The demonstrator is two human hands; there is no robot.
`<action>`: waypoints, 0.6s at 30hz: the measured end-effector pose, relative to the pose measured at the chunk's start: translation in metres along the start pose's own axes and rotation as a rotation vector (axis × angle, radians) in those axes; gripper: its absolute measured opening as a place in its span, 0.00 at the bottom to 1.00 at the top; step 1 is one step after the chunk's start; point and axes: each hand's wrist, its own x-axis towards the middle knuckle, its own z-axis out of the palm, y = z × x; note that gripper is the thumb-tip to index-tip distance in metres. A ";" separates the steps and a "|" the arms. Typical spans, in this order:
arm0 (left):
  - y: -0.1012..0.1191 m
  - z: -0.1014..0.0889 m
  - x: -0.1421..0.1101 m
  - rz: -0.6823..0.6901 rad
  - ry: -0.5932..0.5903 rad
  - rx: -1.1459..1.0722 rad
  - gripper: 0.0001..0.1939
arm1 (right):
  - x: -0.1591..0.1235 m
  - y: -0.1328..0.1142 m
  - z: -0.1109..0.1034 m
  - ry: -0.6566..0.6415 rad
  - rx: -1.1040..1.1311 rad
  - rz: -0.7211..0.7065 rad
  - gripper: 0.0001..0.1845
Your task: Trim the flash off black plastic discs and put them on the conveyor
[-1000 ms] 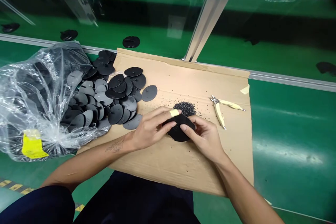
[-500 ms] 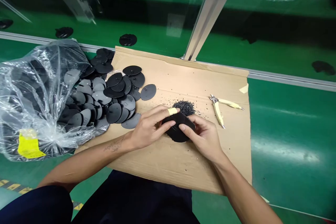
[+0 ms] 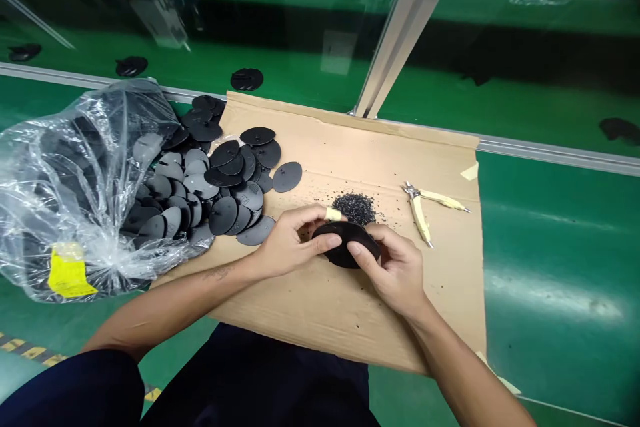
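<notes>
Between my two hands is a black oval disc [image 3: 345,255], tilted above the cardboard sheet [image 3: 320,320]. My left hand [image 3: 295,240] grips its left side, thumb on the near face; one finger wears a yellowish wrap. My right hand [image 3: 397,263] pinches the right side the same way. Whether more than one disc is held, I cannot tell. Just beyond lies a heap of small black scraps [image 3: 356,207]. Yellow-handled nippers [image 3: 420,213] rest with handles spread, to the right of the heap. On the left, many loose black discs [image 3: 223,215] overlap in a pile.
A clear plastic bag [image 3: 100,147] with more discs and a yellow label [image 3: 71,273] fills the left side. An aluminium post [image 3: 400,40] rises behind the cardboard, beside a metal rail [image 3: 550,157]. Green bench surface [image 3: 550,267] extends to the right.
The disc between my hands has turned from showing a broad face to a flatter tilt, with both thumbs on it. The whole view has shifted slightly.
</notes>
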 end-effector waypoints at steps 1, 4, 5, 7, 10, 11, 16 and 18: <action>0.001 0.000 0.001 -0.001 -0.018 -0.037 0.17 | -0.001 0.000 0.000 0.005 -0.021 -0.040 0.05; 0.004 -0.001 0.002 0.042 -0.024 -0.061 0.15 | -0.002 -0.001 -0.001 -0.021 -0.086 -0.126 0.03; 0.006 -0.002 0.002 0.068 -0.022 -0.038 0.14 | -0.001 -0.001 -0.001 -0.042 -0.106 -0.149 0.02; 0.009 -0.004 0.003 0.137 -0.030 0.051 0.12 | 0.000 0.001 -0.003 -0.093 -0.134 -0.188 0.02; 0.012 -0.008 0.005 0.268 -0.062 0.193 0.12 | 0.003 0.005 -0.005 -0.159 -0.127 -0.245 0.02; 0.013 -0.010 0.006 0.304 -0.073 0.225 0.12 | 0.004 0.006 -0.006 -0.171 -0.127 -0.265 0.02; 0.015 -0.014 0.010 0.406 -0.131 0.245 0.13 | 0.003 0.012 -0.007 -0.163 -0.150 -0.348 0.07; 0.014 -0.014 0.010 0.440 -0.128 0.229 0.12 | 0.002 0.012 -0.006 -0.162 -0.145 -0.347 0.10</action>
